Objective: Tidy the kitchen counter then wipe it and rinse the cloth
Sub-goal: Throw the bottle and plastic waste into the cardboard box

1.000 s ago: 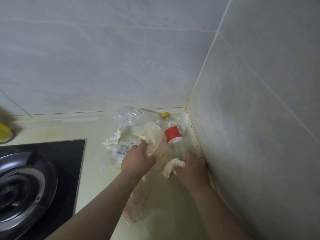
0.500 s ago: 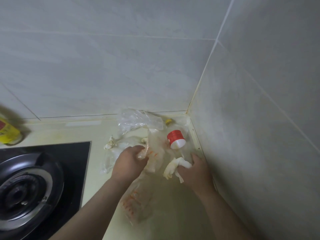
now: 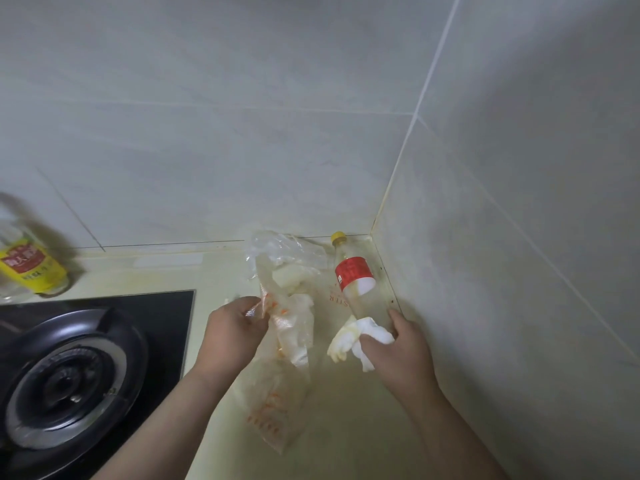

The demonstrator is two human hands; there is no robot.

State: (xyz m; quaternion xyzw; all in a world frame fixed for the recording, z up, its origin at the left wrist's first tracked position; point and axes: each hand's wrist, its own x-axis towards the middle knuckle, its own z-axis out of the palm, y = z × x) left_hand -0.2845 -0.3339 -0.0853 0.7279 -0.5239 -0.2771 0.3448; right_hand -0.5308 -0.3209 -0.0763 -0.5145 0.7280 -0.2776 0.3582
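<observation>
I see left hand (image 3: pixel 235 329) pinching clear plastic bags (image 3: pixel 287 306) with curled fingers, bags lifted off the counter (image 3: pixel 346 410) | right hand (image 3: pixel 398 348) gripping a crumpled white tissue (image 3: pixel 360 337), fingertips touching the bottle (image 3: pixel 360 289) lying in the wall corner | stove burner (image 3: pixel 59 386) at left, yellow-labelled bottle (image 3: pixel 31 268) behind it

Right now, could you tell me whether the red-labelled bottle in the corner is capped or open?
Capped: a yellow cap sits on the neck of the clear plastic bottle, which leans towards the corner.

A single head-worn camera looks forward and down, close, into the tiled counter (image 3: pixel 346 410) corner.
</observation>
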